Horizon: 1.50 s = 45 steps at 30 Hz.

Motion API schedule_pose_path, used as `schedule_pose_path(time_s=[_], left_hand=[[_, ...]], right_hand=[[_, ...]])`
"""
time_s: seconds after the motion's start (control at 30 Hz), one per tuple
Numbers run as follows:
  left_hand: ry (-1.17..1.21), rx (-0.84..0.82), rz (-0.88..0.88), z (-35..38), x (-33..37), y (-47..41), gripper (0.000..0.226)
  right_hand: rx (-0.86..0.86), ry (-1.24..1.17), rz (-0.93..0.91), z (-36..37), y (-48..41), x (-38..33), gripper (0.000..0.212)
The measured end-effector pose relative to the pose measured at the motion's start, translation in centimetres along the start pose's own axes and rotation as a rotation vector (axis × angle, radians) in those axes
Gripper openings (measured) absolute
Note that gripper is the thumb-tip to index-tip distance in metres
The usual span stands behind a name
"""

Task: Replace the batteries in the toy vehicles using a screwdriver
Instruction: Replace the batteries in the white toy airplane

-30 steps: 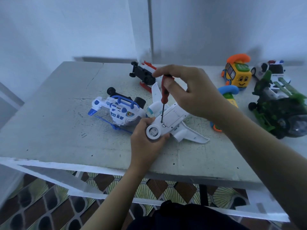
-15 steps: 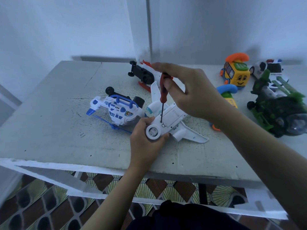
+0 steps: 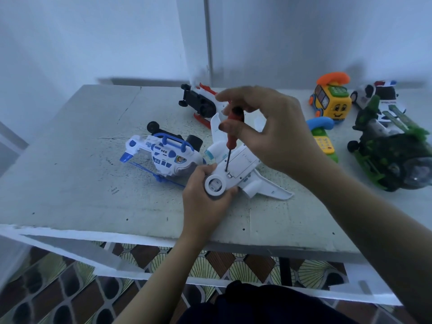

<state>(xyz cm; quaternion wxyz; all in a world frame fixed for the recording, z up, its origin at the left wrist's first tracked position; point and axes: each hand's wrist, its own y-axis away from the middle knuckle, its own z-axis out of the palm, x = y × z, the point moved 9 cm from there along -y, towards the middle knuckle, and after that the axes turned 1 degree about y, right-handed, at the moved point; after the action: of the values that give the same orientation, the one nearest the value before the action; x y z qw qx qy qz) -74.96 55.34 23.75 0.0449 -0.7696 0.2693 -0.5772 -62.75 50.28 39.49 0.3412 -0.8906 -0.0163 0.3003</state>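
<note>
A white toy plane lies belly-up in the middle of the grey table. My left hand grips its round nose end near the table's front edge. My right hand pinches the red handle of a small screwdriver between thumb and fingers. The thin shaft stands almost upright, its tip on the plane's flat battery cover. Left of the plane lies a blue and white toy helicopter on its side.
A black and red toy lies upside down at the back. To the right stand a yellow toy bus, a toy phone, a white police car and a green helicopter. Patterned floor tiles show below the table edge.
The right hand's fingers have shifted slightly round the screwdriver handle. The tip stays on the plane's cover and the left hand keeps its hold.
</note>
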Motion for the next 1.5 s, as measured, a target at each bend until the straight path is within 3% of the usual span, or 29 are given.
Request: schedule_pose_path(time_s=[0.3, 0.5, 0.67, 1.03, 1.5], left_hand=[[-0.17, 0.025, 0.037, 0.0, 0.2, -0.4, 0.048], [-0.186, 0.056, 0.029, 0.5, 0.5, -0.1, 0.047], [-0.177, 0.018, 0.052, 0.8, 0.5, 0.5, 0.049], [-0.256, 0.055, -0.063, 2.3, 1.3, -0.4, 0.052], [-0.305, 0.162, -0.092, 3.4, 1.7, -1.6, 0.047]], right_hand=[[-0.187, 0.11, 0.0, -0.6, 0.9, 1.1, 0.035], [-0.403, 0.349, 0.097, -0.9, 2.5, 3.4, 0.031], [-0.571, 0.328, 0.212, -0.4, 5.9, 4.1, 0.025], [-0.42, 0.184, 0.324, -0.8, 8.4, 5.9, 0.018], [-0.45, 0.395, 0.359, 3.4, 11.1, 6.6, 0.029]])
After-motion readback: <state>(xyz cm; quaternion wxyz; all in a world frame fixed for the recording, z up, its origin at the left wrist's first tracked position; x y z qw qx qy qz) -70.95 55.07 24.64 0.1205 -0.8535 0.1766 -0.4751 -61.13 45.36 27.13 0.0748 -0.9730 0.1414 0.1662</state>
